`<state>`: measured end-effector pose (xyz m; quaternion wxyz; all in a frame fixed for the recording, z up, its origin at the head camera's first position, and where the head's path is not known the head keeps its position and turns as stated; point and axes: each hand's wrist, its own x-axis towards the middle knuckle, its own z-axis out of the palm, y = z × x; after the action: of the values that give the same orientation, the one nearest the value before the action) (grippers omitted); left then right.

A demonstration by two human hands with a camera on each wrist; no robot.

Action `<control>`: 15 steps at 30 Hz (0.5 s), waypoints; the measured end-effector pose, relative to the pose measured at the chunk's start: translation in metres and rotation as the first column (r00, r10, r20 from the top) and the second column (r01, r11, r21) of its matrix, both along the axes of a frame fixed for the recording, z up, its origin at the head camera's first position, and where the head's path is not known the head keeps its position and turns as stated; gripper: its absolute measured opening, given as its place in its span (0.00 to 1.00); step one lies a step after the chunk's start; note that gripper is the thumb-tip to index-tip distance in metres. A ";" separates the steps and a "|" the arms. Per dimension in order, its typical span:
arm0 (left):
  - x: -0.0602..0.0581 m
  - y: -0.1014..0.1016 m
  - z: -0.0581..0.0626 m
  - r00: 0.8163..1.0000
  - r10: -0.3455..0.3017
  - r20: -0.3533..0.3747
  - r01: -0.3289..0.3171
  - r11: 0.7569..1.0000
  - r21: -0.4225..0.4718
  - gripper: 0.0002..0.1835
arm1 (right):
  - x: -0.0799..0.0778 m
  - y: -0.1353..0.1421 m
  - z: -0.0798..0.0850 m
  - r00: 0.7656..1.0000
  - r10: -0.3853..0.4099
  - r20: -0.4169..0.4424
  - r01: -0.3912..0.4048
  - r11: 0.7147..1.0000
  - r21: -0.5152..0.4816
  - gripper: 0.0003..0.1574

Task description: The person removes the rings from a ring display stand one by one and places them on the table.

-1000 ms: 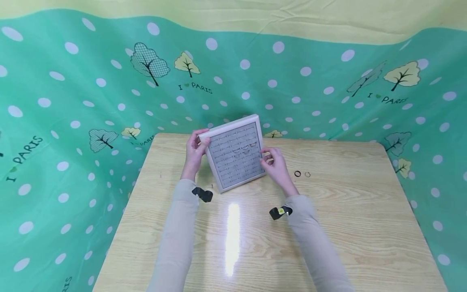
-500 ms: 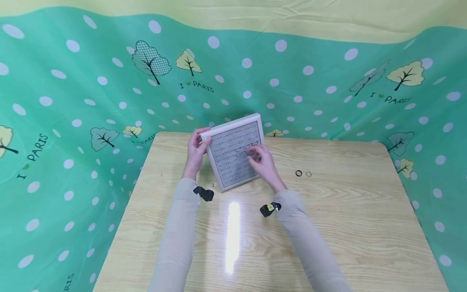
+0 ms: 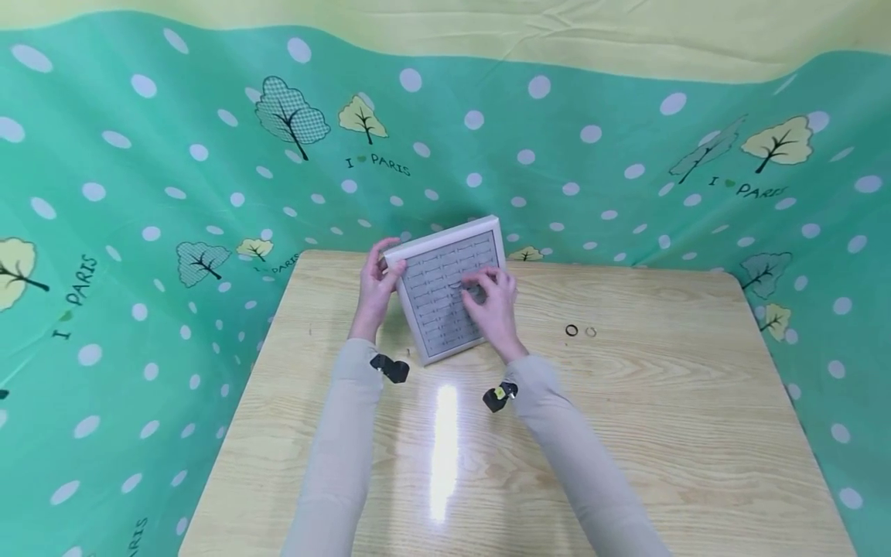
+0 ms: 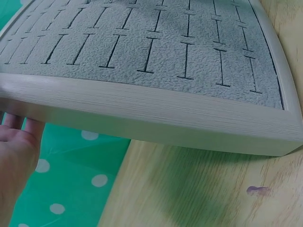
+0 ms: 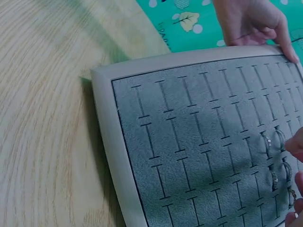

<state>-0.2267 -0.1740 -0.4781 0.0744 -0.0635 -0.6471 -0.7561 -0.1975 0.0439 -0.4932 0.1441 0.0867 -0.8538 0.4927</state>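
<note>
A grey felt ring display tray [image 3: 438, 325] in a pale frame stands tilted near the table's back edge. My left hand [image 3: 373, 290] grips its upper left corner, thumb at the front and fingers along the edge. Several rings [image 5: 273, 179] sit in the slots at the middle right. Over them is my right hand [image 3: 493, 305], thumb and index finger bent close together. In the right wrist view a fingertip [image 5: 294, 144] is right at one ring [image 5: 280, 139]; I cannot tell whether it is pinched. The left wrist view shows slotted felt and the left hand's fingers [image 4: 34, 130] at the frame.
On the wooden table [image 3: 682, 402], to the right of the tray, lie a black ring [image 3: 571, 330] and a silver ring [image 3: 591, 332]. A small purple mark [image 4: 258, 190] shows by the tray. A green dotted curtain [image 3: 445, 147] hangs behind and at the sides.
My right hand has moved left from the tray's right edge onto the felt, over the rings. The left hand keeps its grip and the tray stays nearly where it was.
</note>
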 end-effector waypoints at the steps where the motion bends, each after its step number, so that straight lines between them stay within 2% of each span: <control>1: 0.000 0.000 0.000 1.000 -0.003 0.002 0.003 1.000 -0.006 0.21 | -0.001 -0.001 -0.001 1.000 -0.012 -0.014 0.013 1.000 0.024 0.13; 6: 0.001 0.000 0.002 1.000 -0.005 0.008 0.005 1.000 -0.030 0.19 | -0.005 -0.006 -0.005 0.997 -0.042 -0.067 0.049 0.993 0.108 0.13; 15: 0.000 -0.001 0.002 1.000 -0.023 0.017 0.023 1.000 0.001 0.17 | -0.007 -0.017 -0.017 0.979 -0.120 -0.166 0.134 0.988 0.075 0.10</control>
<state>-0.2267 -0.1749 -0.4762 0.0603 -0.0642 -0.6469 -0.7575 -0.2045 0.0271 -0.5098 0.2400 0.0774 -0.8634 0.4369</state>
